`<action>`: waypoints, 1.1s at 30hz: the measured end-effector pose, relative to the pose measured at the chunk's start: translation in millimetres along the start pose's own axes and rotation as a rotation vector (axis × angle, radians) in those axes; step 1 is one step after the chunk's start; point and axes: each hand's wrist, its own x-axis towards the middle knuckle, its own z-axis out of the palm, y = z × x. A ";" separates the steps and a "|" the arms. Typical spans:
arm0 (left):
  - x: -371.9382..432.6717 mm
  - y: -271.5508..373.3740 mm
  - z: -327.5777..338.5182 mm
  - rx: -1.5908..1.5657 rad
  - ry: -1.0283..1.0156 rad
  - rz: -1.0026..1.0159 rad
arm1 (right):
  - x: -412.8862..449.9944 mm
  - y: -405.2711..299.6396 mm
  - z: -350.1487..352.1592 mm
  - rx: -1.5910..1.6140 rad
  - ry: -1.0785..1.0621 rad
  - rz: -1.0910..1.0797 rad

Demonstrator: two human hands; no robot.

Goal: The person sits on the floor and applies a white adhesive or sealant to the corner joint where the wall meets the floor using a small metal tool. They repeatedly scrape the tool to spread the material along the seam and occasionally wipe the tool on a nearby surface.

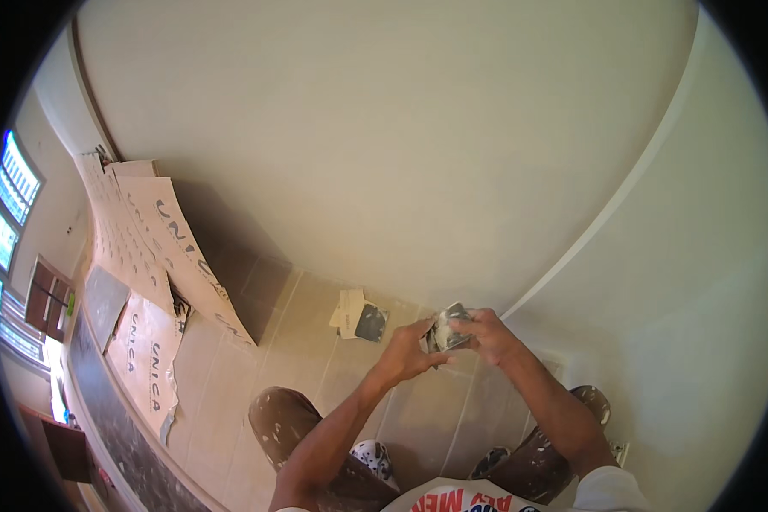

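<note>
Between my two hands is a dusty dark sheet, which looks like folded sandpaper (448,331), with pale powder across its face. My left hand (411,351) grips its left edge, thumb toward me. From the other side, the fingers and thumb of my right hand (491,336) hold the right edge. Both hands are over the tiled floor (416,409), in front of the wall corner. Left of them on the floor lie some beige sheets (351,310), and a dark, powder-marked square sheet (371,322) overlaps these.
A pale wall (390,147) rises ahead, and a second wall (665,301) stands close on the right. Large printed cardboard sheets (182,249) lean at the left, with more cardboard (144,365) on the floor. A wall socket (619,453) is low at the right.
</note>
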 end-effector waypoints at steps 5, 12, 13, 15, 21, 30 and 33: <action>-4.5 -10.0 10.0 0.188 -0.010 0.011 | 4.4 2.8 2.0 -0.164 0.053 0.093; -6.0 -6.4 18.2 0.000 -0.040 -0.194 | 6.4 -1.3 6.7 -0.260 0.016 0.013; -4.3 -5.8 15.2 0.020 -0.046 -0.168 | 5.5 -0.3 8.4 -0.284 0.050 0.004; -1.5 -3.3 8.7 0.052 -0.060 -0.119 | 3.7 3.7 7.8 -0.375 0.095 -0.051; 4.1 -1.2 -7.5 -0.216 -0.191 -0.371 | 1.5 13.4 8.0 -0.427 0.057 -0.283; 4.1 10.7 -4.4 -0.273 -0.209 -0.391 | -3.6 19.3 31.5 -0.156 0.189 -0.231; 5.4 3.1 -4.4 -0.276 -0.284 -0.378 | -3.0 19.6 29.4 -0.157 0.236 -0.217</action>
